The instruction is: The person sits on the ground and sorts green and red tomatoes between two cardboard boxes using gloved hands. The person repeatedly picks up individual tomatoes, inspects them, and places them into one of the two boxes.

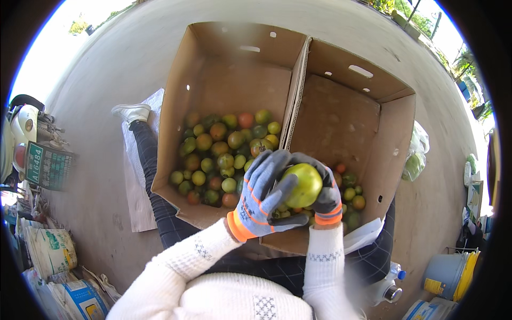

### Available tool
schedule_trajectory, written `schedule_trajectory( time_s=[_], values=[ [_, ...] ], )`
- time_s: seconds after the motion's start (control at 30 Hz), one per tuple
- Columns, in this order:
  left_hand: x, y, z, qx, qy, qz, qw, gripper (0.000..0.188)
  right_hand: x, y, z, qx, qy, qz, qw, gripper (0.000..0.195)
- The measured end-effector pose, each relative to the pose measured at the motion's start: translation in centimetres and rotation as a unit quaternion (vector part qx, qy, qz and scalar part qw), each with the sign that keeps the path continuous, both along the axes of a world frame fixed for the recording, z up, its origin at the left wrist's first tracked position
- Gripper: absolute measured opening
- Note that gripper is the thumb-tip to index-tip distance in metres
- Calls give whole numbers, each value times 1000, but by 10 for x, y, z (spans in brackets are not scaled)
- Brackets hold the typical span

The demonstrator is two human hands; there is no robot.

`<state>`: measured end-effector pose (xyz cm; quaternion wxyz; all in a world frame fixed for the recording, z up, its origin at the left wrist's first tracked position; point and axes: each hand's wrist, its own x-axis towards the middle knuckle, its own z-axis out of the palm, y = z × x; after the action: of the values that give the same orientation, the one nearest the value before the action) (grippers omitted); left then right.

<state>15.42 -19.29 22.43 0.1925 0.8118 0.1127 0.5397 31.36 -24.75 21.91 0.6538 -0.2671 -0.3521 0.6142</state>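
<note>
A large yellow-green tomato (306,185) is held in my right hand (329,200), which wears a grey-and-black glove with an orange cuff. My left hand (258,200), gloved alike, is at the tomato's left side with fingers spread. Its index finger overlaps the fruit's edge, and its thumb points right below it. Both hands are above the near end of two adjoining cardboard boxes. The left box (244,84) contains many green, orange and red tomatoes (225,161). In the right box (336,108), fewer small tomatoes (349,195) lie at the near end, partly hidden by my hands.
My legs straddle the boxes, with a white shoe (134,112) at the left. A plastic bag (416,154) lies right of the boxes. Bottles (390,290) and a grey bucket (444,276) are at lower right. A scooter (28,124) and pails (52,252) line the left.
</note>
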Motion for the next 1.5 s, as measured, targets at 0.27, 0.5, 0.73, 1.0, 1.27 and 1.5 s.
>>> schedule_trajectory(
  time_s=[0.27,0.5,0.73,1.0,1.27,1.5],
  values=[
    [-28,9,-8,-61,19,57,996,71,-20,6,14,-83,-135,84,984,62],
    [-76,43,-57,-305,-10,173,936,76,-16,14,3,-68,-108,-47,991,44],
    [-113,69,-126,-216,518,347,751,90,15,16,-22,-75,-124,-259,955,48],
    [-114,70,-142,-172,486,330,791,88,103,-13,-143,-261,-599,-395,646,47],
    [-107,68,-129,-121,354,342,862,83,52,8,-140,-280,-858,-205,378,59],
    [-83,56,-91,-73,240,274,928,79,60,12,-147,-252,-781,-296,488,58]
  ],
)
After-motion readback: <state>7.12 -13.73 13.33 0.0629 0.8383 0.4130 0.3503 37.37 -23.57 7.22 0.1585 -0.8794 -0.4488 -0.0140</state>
